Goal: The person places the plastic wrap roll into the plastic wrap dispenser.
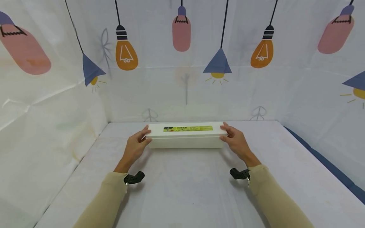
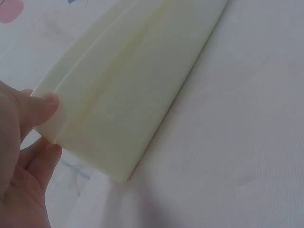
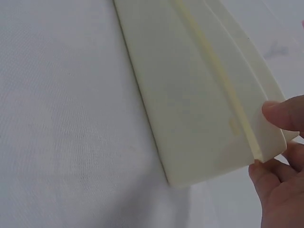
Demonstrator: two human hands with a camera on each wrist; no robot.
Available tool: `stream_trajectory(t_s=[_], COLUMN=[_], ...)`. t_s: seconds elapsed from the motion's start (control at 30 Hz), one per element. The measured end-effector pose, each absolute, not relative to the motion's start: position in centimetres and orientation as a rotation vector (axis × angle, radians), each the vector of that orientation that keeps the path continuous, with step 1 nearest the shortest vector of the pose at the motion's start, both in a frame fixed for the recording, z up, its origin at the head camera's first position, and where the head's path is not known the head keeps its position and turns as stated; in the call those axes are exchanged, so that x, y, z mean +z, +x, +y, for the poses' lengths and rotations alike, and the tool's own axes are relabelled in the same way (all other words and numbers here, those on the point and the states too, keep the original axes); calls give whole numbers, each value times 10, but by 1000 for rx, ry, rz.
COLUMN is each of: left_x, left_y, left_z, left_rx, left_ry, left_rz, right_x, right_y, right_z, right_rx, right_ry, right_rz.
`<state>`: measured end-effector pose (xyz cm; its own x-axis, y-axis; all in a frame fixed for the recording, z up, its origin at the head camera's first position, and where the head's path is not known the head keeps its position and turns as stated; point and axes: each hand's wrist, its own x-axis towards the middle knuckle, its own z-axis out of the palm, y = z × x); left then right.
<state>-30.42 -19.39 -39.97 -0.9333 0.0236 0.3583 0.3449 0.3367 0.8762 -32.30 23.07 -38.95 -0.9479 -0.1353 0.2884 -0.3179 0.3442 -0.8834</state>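
A long white lidded box (image 1: pixel 186 143) lies crosswise near the back of the table, with a yellow-green label (image 1: pixel 188 129) on its lid (image 1: pixel 155 128). My left hand (image 1: pixel 134 147) grips the lid at the left end, its thumb on the front edge in the left wrist view. At the opposite end my right hand (image 1: pixel 237 142) holds the lid the same way, thumb on the front and fingertips at the lower corner. A yellowish seam (image 3: pixel 223 76) runs between lid and box body (image 3: pixel 161 71) in the right wrist view. The inside of the box is hidden.
The table (image 1: pixel 185 186) has a pale cloth cover. Behind it and at both sides hang white sheets (image 1: pixel 159 88) printed with lamps and bulbs. A dark blue strip (image 1: pixel 322 155) borders the right edge. Each wrist carries a black camera mount (image 1: pixel 134 178).
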Motion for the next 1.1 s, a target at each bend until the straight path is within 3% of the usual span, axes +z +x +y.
stream_trajectory(t_s=[1.1], left_x=[-408], left_y=[-320], left_z=[-195], left_rx=[-1656], left_ry=[-320], left_rz=[-2323], right_x=[-392], right_y=[-330], right_z=[229], right_rx=[1581], right_ry=[342], right_rz=[-2513])
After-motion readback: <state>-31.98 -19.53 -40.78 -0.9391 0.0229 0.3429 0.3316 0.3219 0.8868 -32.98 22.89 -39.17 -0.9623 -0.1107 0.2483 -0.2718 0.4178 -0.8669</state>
